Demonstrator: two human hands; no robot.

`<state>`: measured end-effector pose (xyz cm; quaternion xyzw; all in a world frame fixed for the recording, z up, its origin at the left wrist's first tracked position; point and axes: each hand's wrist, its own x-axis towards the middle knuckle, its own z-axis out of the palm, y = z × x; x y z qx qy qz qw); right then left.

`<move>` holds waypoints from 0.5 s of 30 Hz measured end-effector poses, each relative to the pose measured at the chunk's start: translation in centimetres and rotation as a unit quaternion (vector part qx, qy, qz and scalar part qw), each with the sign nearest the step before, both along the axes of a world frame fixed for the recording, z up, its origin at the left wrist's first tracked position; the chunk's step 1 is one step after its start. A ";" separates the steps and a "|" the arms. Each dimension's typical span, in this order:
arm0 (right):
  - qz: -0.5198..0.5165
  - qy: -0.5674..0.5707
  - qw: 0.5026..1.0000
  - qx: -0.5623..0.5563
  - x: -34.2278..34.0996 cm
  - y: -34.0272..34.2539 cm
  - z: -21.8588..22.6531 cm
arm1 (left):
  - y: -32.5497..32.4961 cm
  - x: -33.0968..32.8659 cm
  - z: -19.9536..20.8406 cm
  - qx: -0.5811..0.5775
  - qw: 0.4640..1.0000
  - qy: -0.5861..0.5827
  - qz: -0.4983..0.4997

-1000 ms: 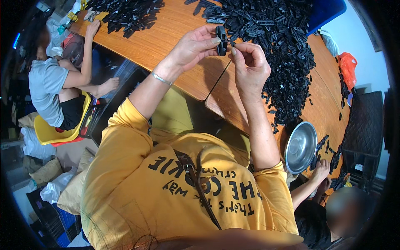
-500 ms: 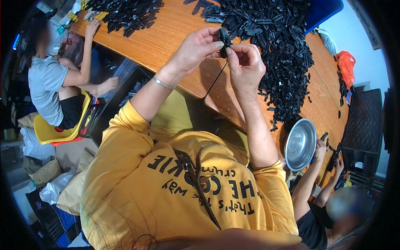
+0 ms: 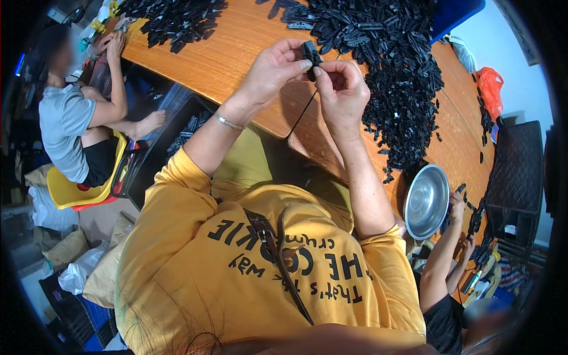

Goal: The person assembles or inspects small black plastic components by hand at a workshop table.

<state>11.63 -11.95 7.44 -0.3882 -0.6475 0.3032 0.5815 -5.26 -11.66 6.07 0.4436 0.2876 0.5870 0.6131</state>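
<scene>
Above the near edge of the wooden table [image 3: 245, 71], my two hands meet around a small black plastic part [image 3: 310, 58]. My left hand [image 3: 277, 68], with a silver bracelet at its wrist, pinches the part between thumb and fingers. The thumb and forefinger of my right hand [image 3: 345, 89] are closed at its lower right side; whether they grip the same part or a smaller piece is hidden. Beyond and right of my hands lies a large heap of black plastic parts [image 3: 402, 77], with longer pieces at the far end and smaller ones nearer.
Another black pile [image 3: 177, 23] lies far left. A metal bowl [image 3: 427, 201] stands at the table's right edge, near a co-worker's arm [image 3: 441, 260]. A second person [image 3: 68, 124] sits left on a yellow chair [image 3: 65, 189]. A blue bin [image 3: 455, 18] is behind the heap.
My hands have shifted slightly left, still at the black part. The left co-worker's hands have come together, and the right co-worker's head has moved lower.
</scene>
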 end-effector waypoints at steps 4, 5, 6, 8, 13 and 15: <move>-0.008 -0.063 0.998 -0.002 0.5 0.0 -0.9 | -0.5 0.4 0.3 -0.005 0.999 0.041 -0.002; -0.009 -0.062 0.998 -0.016 0.3 0.1 -1.3 | -0.6 0.7 0.3 0.044 0.996 0.079 0.021; -0.013 -0.062 0.998 -0.018 0.1 0.1 -1.7 | -0.8 1.0 0.2 0.094 0.988 0.116 0.044; -0.013 -0.060 0.997 -0.049 -0.1 -0.3 -2.3 | -1.9 1.6 0.9 0.080 0.986 0.135 0.049; 0.020 -0.130 0.987 -0.091 -1.0 -0.7 -3.4 | -3.1 -0.2 -0.1 -0.007 0.984 0.163 0.072; 0.047 -0.144 0.981 -0.125 -2.0 -1.1 -3.8 | -3.5 -1.9 -1.3 -0.030 0.983 0.171 0.065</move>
